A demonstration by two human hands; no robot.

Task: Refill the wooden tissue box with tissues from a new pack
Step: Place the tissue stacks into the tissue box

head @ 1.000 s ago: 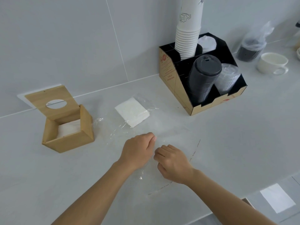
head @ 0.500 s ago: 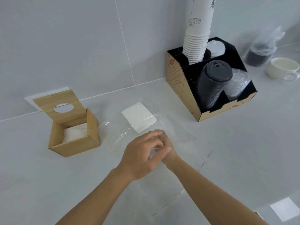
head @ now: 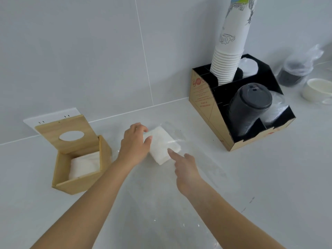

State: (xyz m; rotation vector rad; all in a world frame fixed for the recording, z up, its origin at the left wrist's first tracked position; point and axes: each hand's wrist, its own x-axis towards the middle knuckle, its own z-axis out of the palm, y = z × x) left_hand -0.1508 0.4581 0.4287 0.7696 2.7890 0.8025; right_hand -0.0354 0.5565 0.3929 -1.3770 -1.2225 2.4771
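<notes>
Both hands (head: 134, 142) forward onto tissue stack (head: 164, 145)

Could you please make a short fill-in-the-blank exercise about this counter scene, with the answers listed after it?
1. The lid of the wooden tissue box is ____.
2. The left hand touches the stack of ____ tissues lying in clear plastic wrap.
3. The right hand points at the stack with one ____.
4. The tall stack of paper cups stands in the ____ organizer.

Answers: open; white; finger; black
</notes>
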